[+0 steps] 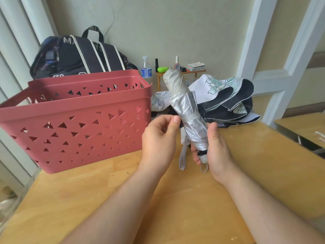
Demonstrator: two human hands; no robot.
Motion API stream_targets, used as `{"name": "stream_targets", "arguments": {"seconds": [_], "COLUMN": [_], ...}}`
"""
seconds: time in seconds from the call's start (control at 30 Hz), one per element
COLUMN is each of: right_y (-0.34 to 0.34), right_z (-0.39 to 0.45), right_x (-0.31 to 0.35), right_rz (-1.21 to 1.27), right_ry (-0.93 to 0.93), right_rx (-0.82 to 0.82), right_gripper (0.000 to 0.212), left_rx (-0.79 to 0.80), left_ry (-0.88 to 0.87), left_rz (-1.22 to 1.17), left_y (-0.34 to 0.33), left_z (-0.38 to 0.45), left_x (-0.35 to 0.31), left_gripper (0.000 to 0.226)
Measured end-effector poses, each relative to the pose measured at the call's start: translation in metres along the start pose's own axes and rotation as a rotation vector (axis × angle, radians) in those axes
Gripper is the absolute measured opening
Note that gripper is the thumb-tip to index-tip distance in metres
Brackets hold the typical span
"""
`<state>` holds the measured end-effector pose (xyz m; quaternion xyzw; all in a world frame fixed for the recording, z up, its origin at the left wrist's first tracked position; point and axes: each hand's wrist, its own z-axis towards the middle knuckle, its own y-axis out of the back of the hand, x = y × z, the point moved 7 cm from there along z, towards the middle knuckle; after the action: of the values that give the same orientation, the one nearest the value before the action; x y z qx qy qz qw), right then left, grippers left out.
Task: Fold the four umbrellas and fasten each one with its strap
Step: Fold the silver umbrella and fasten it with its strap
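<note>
A right hand [213,152] grips the rolled silver umbrella [186,110] near its handle while the left hand [161,138], fingers loosely curled and empty, should press the strap [190,117] flat and snug.

One silver umbrella [186,110] folded, and one black-and-white umbrella [226,101] lying loose — whether more fabric hides beneath it cannot be told. One red basket [77,120], one dark backpack [79,57], one water bottle [146,67], one green case [162,69], two hands — left hand [158,138], right hand [216,152].
</note>
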<state>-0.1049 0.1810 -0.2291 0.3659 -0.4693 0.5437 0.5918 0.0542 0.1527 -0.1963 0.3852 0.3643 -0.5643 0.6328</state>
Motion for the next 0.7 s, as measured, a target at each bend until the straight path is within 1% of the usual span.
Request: {"name": "stream_targets", "arguments": {"seconds": [0.1,0.17,0.3,0.37,0.43,0.53,0.57,0.7], "right_y": [0.002,0.002,0.002,0.004,0.004,0.002,0.000,-0.005], "right_z": [0.002,0.001,0.000,0.001,0.002,0.003,0.004,0.003], "right_x": [0.001,0.002,0.004,0.004,0.000,-0.009,-0.009,-0.005], "right_rz": [0.010,0.043,0.066,0.062,0.107,0.159,0.168,0.261], "right_ry": [0.026,0.038,0.075,0.085,0.049,-0.062,-0.072,-0.058], "right_rx": [-0.046,-0.055,-0.038,-0.066,-0.088,-0.085,-0.071,-0.027], "right_gripper": [0.067,0.054,0.037,0.035,0.043,0.074,0.079,0.084], "left_rx": [0.127,0.190,0.180,0.193,0.221,0.283,0.304,0.355], "left_ry": [0.018,0.037,0.049,0.074,0.068,0.070,0.088,0.154], "left_rz": [0.048,0.048,0.022,0.018,0.055,0.061,0.036,-0.027], "left_y": [-0.015,-0.025,-0.030,-0.031,-0.033,-0.036,-0.037,-0.040], "left_z": [-0.010,-0.017,-0.020,-0.019,-0.019,-0.021,-0.022,-0.022], "left_x": [-0.002,-0.004,-0.006,-0.001,0.001,-0.001,-0.001,-0.002], "left_gripper": [0.025,0.023,0.020,0.021,0.023,0.024,0.025,0.024]}}
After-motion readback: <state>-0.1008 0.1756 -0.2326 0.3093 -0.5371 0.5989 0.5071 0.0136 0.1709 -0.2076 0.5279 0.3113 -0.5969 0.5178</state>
